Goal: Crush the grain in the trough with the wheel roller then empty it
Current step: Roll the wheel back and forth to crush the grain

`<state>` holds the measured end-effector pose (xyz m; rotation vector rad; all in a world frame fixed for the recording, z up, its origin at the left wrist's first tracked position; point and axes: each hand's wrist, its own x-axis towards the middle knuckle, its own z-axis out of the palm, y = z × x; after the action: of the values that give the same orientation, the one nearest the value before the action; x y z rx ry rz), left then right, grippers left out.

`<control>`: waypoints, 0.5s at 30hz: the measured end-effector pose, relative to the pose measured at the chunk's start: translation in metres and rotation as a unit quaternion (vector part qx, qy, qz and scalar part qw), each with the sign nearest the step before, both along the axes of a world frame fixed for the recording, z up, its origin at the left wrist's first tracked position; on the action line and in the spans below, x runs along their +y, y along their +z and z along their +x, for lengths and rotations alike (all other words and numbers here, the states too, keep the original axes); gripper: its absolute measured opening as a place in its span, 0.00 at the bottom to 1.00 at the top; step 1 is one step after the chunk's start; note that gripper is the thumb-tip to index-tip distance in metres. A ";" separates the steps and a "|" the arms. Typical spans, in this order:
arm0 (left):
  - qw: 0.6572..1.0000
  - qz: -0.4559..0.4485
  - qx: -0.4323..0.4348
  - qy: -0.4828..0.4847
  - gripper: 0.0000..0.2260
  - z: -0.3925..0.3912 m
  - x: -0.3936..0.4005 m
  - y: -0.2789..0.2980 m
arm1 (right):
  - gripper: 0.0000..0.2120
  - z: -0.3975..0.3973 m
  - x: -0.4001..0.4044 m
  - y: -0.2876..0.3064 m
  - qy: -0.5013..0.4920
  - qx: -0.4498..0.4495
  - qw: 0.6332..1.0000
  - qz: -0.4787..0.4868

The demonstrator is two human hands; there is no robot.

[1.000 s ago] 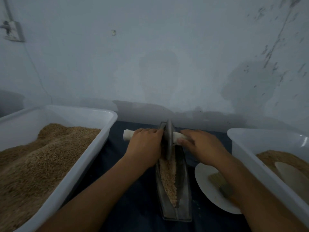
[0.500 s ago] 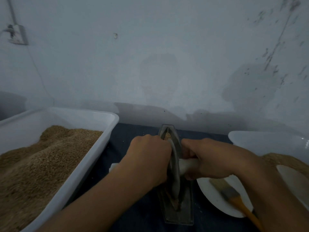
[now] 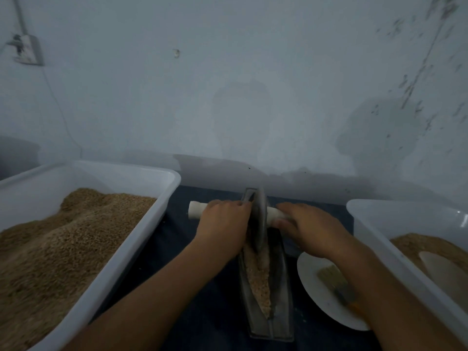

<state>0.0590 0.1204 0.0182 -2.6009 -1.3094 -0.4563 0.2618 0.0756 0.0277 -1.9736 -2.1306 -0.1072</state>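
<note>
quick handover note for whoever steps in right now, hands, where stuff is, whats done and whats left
Left hand and right hand each grip the white handle either side of the wheel roller, which sits at the far end of the trough.
Grain lies in the trough, not yet emptied.
Brush lies on the plate to the right.
Left: roll on if the grain needs it, then empty the trough.

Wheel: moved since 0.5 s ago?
Yes. The wheel rolled away from the person, from mid-trough to the far end of the trough; both hands went with it.
</note>
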 end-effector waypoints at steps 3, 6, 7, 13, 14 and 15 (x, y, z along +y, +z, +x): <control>0.999 -0.020 -0.043 -0.018 0.19 -0.004 0.010 -0.007 | 0.18 -0.001 0.006 -0.007 0.005 -0.019 0.998 0.068; 0.999 -0.043 -0.018 0.015 0.23 -0.008 0.011 -0.008 | 0.16 0.001 0.008 -0.006 0.016 0.004 0.999 0.051; 0.998 -0.054 -0.004 0.027 0.24 -0.009 0.009 -0.006 | 0.15 0.002 0.007 -0.004 0.019 0.024 0.999 0.028; 0.997 -0.060 0.041 0.035 0.14 -0.010 -0.022 0.020 | 0.11 0.007 -0.012 0.022 0.038 0.051 0.993 -0.104; 0.997 -0.059 0.045 0.038 0.12 -0.010 -0.029 0.023 | 0.09 0.005 -0.016 0.026 0.041 0.037 0.992 -0.114; 0.996 -0.059 0.054 0.038 0.11 -0.011 -0.037 0.027 | 0.08 0.003 -0.020 0.031 0.045 0.021 0.991 -0.124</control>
<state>0.0485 0.0836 0.0447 -2.6168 -1.4347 -0.2295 0.2651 0.0560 0.0584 -1.9839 -2.2965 0.2226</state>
